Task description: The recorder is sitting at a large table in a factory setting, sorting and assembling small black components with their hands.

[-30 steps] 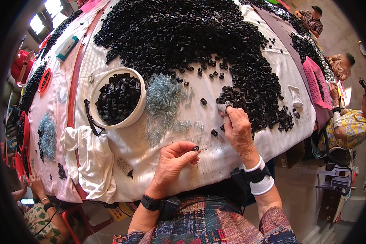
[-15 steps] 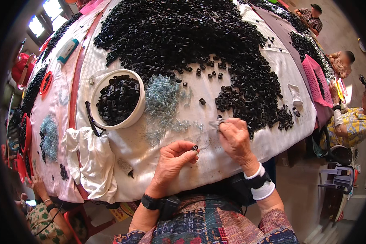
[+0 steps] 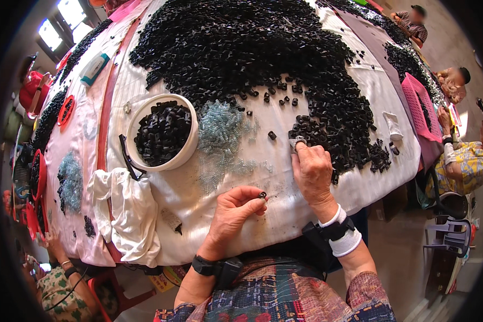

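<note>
My left hand (image 3: 236,210) pinches a small black ring-like part (image 3: 262,195) between thumb and forefinger, just above the white cloth. My right hand (image 3: 312,170), its fingers closed, is at the near edge of the small black pieces (image 3: 311,129). From its fingertips sticks out a small grey-white thing (image 3: 297,141), whose kind I cannot make out. Left of the big black pile lies a heap of clear bluish coil-like pieces (image 3: 222,129). Beside that heap stands a white tub (image 3: 194,140) filled with black parts (image 3: 163,131).
White fabric (image 3: 126,212) lies crumpled at the near left, with a black strip (image 3: 130,155) by the tub. A pink basket (image 3: 417,104) stands at the right. A person's arm (image 3: 72,276) shows at the lower left; other people sit along the right side.
My right hand has moved away from me to the black pieces, carrying the grey-white thing. My left hand keeps its pinch on the black part. The whole view has shifted slightly.
</note>
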The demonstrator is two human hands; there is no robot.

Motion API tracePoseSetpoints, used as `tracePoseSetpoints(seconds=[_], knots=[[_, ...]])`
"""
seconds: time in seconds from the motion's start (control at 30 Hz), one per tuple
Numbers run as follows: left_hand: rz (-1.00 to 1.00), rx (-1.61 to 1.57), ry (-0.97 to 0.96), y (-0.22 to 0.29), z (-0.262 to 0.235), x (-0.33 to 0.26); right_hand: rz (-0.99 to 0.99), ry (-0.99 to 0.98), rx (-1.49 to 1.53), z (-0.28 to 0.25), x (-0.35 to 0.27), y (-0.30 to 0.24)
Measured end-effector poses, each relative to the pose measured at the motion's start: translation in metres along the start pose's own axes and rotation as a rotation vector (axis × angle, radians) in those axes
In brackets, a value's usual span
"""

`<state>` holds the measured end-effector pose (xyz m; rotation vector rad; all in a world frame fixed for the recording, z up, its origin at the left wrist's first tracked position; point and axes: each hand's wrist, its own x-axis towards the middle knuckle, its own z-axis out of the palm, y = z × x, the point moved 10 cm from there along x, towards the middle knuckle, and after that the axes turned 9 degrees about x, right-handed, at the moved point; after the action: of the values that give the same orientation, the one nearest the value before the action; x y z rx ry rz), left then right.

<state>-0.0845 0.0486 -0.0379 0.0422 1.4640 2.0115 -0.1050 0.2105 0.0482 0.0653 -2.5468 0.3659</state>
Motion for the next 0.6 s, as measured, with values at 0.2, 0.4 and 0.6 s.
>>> tracePoseSetpoints(seconds=[0.2, 0.4, 0.6], knots=[[0.015, -0.002, -0.013, 0.002, -0.001, -0.002, -0.022, 0.073, 0.043, -0.001, -0.005, -0.003], [0.04, -0.043, -0.056, 0.003, 0.005, -0.005, -0.084, 0.059, 0.067, 0.002, -0.013, -0.008], [0.017, -0.067, -0.1, -0.003, 0.013, 0.0, -0.111, 0.063, 0.072, 0.001, -0.019, -0.005]])
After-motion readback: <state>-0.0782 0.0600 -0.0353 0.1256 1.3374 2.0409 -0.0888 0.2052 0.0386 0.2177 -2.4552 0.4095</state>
